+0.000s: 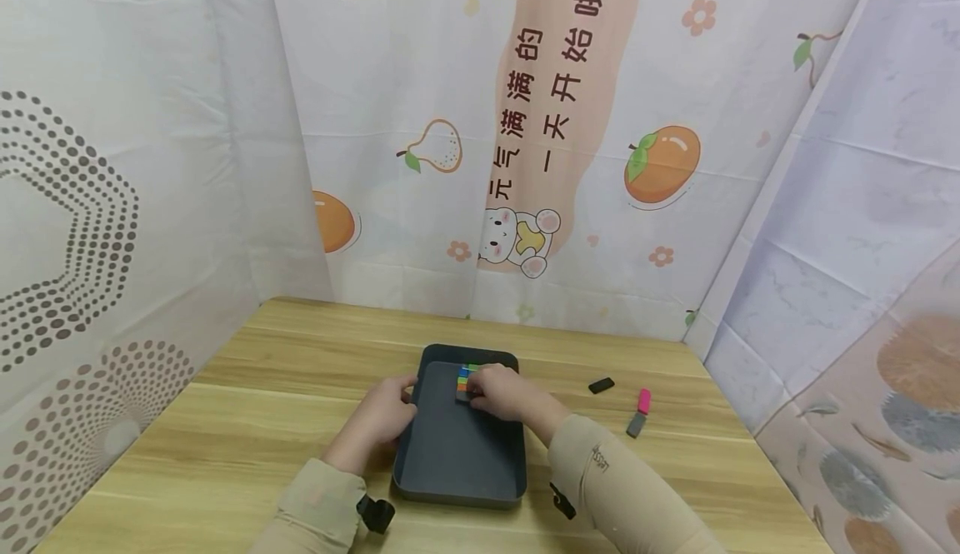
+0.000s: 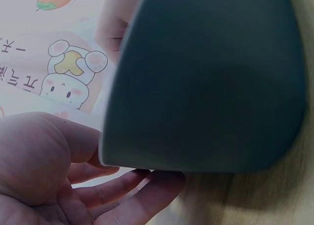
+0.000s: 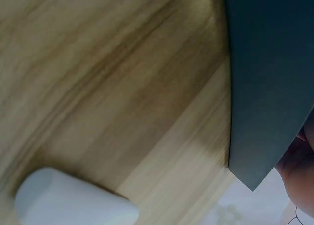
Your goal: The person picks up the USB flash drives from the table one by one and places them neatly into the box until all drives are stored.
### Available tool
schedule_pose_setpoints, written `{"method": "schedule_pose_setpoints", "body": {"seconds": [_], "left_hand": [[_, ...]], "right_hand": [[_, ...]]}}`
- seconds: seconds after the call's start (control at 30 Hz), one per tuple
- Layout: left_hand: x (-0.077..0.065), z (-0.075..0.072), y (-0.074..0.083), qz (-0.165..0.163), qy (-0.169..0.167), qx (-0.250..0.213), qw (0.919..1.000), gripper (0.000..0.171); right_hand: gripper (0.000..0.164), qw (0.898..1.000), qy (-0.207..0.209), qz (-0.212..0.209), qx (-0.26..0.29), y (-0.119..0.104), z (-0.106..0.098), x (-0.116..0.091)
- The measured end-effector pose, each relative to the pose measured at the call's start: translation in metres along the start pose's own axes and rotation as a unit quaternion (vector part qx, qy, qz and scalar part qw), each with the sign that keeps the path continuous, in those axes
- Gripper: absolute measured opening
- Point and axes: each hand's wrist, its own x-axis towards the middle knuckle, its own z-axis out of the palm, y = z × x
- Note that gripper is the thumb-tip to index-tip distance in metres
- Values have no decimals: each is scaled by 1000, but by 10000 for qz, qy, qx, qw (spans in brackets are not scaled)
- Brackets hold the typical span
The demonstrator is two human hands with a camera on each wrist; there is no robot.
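A right hand (image 1: 504, 391) over bright little blocks (image 1: 462, 377) in a dark, smooth-walled tray (image 1: 459, 458).
The blocks sit side by side in blue, green and orange stripes toward the tray's far end; the right fingers are bent over them, tips hidden, so I cannot tell whether they pinch one. The left hand (image 1: 384, 411) touches the tray's left wall, fingers loosely bent and apart. The tray, matte grey with rounded corners, lies mid-counter, short of the far edge of the streaky wood-grain counter (image 1: 285, 396). Toward its right edge lie slim oblongs: a black piece (image 1: 602, 386), a pink piece (image 1: 644, 401) and a grey piece (image 1: 637, 425).
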Motion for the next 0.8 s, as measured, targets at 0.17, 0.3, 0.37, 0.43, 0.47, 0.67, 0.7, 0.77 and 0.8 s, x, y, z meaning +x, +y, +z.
{"method": "schedule_pose_setpoints", "body": {"seconds": [0.17,0.3,0.37,0.43,0.47,0.67,0.7,0.77,0.8], "left_hand": [[1,0,-2,35,-3,-4,10000,55],[1,0,-2,17,3,-11,10000,55],[1,0,-1,4,0,-11,10000,56],[1,0,-1,-7,-5,-11,10000,56],[1,0,-1,7,-13,0,10000,56],[1,-1,-1,17,-38,34,10000,56],[1,-1,-1,-8,-38,23,10000,56],[1,-1,0,-1,-40,24,10000,56],[1,-1,-1,8,-42,28,10000,56]], "right_hand": [[15,10000,-34,60,-37,-1,1,0],[15,10000,-5,57,-47,-2,2,1],[14,10000,4,63,-31,-2,3,1],[14,10000,4,94,-12,-3,3,1],[14,9999,-5,119,5,-3,3,1],[13,9999,-31,169,-17,-2,5,1],[13,9998,-34,174,-28,-2,5,1],[13,9998,-36,186,-44,-2,6,1],[12,9998,-36,193,-34,-2,6,1]]}}
